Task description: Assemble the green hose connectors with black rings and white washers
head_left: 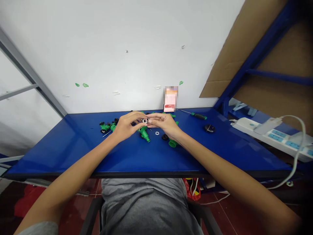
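Note:
Above the middle of the blue table, my left hand (128,124) and my right hand (165,123) meet fingertip to fingertip. Between them they pinch a small round white-and-black ring-shaped part (145,121) with a dark centre. Just beneath lies a green plastic hose fitting (144,133), its narrow end toward me. A loose white ring (157,133) rests to the right of it. Near my right wrist are a black round cap (165,137) and another green fitting (173,143), partly hidden by the wrist. More green and black pieces behind my fingers are mostly covered.
Left of my hands sit a green fitting with black ends (105,127) and a thin metal shaft (107,133). A green-handled screwdriver (199,116) and a black coiled item (209,128) lie right. A blurred-out upright device (170,99) leans on the wall. A white power strip (271,135) edges the right side.

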Available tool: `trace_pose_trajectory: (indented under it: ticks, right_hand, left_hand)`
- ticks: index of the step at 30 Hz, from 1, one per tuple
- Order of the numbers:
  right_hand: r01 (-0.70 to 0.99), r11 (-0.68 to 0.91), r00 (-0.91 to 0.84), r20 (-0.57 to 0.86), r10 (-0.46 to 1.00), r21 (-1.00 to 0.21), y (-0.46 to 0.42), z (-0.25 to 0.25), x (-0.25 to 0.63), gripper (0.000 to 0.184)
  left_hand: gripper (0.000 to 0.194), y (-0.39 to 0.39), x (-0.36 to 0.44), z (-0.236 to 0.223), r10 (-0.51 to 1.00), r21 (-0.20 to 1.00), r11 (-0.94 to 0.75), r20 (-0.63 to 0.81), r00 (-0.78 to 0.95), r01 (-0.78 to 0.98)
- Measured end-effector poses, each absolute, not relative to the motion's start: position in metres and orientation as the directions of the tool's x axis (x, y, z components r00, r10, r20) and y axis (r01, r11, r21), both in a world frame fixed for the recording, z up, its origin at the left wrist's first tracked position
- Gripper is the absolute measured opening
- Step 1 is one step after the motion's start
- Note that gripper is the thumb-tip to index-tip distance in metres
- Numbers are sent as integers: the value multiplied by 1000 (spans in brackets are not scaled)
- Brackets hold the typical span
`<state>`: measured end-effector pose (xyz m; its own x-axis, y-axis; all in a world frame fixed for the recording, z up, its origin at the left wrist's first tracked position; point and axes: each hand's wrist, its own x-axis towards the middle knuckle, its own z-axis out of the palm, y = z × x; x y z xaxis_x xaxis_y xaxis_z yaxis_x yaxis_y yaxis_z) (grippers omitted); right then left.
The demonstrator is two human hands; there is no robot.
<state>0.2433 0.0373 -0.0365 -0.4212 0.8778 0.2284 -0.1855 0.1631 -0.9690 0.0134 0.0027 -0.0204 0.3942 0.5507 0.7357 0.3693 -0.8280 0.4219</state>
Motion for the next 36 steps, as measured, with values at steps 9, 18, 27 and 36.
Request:
trace_pose_trajectory:
  ticks: [9, 18, 27, 36]
  right_hand:
    - [-197, 186, -392, 251, 885, -963, 35, -36, 242, 47]
    - [-209, 198, -371, 265, 890, -958, 33, -35, 241, 44]
    - [-230, 177, -348, 251, 903, -957, 33, -36, 241, 46]
    - [-239, 193, -340, 268, 901, -952, 34, -37, 240, 48]
  left_hand:
    - [26, 2, 15, -20, 603, 522, -797, 720, 343, 306]
    - [28, 9, 14, -24, 675, 597, -737, 675, 297, 318]
    - [28, 7, 15, -26, 633, 543, -772, 705, 321, 329]
    - [27, 7, 22, -26, 788, 774, -612, 581, 204, 161]
